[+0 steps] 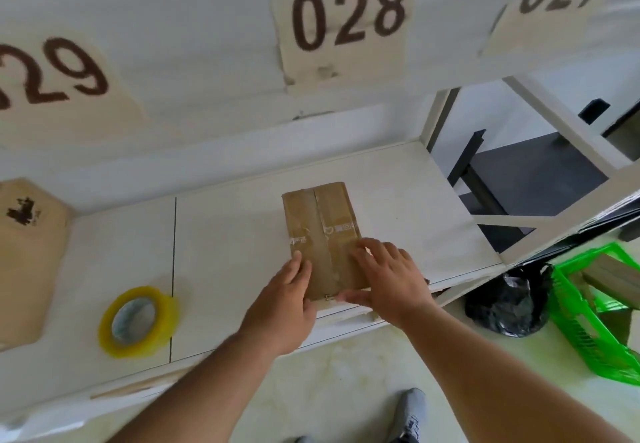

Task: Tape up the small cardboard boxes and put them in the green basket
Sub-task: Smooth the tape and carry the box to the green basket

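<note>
The small cardboard box [322, 238] lies flat on the white counter [225, 252], close to its front edge, with a strip of clear tape running lengthwise along its centre seam. Both hands are on the near end of it: the left hand [282, 300] lies with straight fingers on the box's left part, and the right hand [388, 281] spreads flat over the right part, its thumb reaching along the near edge. Neither grips the box; they appear to be pressing the tape down, so the step in hand is most likely the finishing of the seal. If the seam is closed, the next move calls for a grasp round the box's sides and a carry to the right and downward, past the counter's edge, to the green basket [585, 331] on the floor. That basket already holds at least one brown box [613, 274], and another piece of cardboard shows at its far side. A dark plastic bag [509, 300] sits between counter and basket. The yellow tape roll [138, 321] rests on the counter to the left, well apart from the box, beside a brown paper sheet [27, 262].
</note>
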Motion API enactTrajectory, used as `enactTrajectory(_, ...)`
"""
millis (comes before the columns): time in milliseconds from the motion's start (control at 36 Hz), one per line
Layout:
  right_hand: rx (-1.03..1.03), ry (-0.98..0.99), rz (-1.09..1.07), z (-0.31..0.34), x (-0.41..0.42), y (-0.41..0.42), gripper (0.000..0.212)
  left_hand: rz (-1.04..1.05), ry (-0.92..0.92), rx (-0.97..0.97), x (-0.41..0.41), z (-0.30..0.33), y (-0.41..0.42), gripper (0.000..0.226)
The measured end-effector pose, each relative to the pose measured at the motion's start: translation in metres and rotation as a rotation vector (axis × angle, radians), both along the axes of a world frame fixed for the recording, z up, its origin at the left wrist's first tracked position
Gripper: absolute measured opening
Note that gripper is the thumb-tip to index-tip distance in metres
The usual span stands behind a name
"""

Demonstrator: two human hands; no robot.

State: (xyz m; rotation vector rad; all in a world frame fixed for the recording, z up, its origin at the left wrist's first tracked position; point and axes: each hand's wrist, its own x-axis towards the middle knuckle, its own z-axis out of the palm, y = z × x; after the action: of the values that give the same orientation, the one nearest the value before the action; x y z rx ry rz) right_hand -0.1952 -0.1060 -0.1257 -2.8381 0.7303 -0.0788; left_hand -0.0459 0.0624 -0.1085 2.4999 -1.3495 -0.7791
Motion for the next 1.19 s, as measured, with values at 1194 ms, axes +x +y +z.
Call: enactTrajectory(1194, 0.060, 0.100, -0.103, -0.006, 0.010, 0.035, 0.071, 0.087, 0.120, -0.050, 0.002, -0.015, 0.010, 0.066)
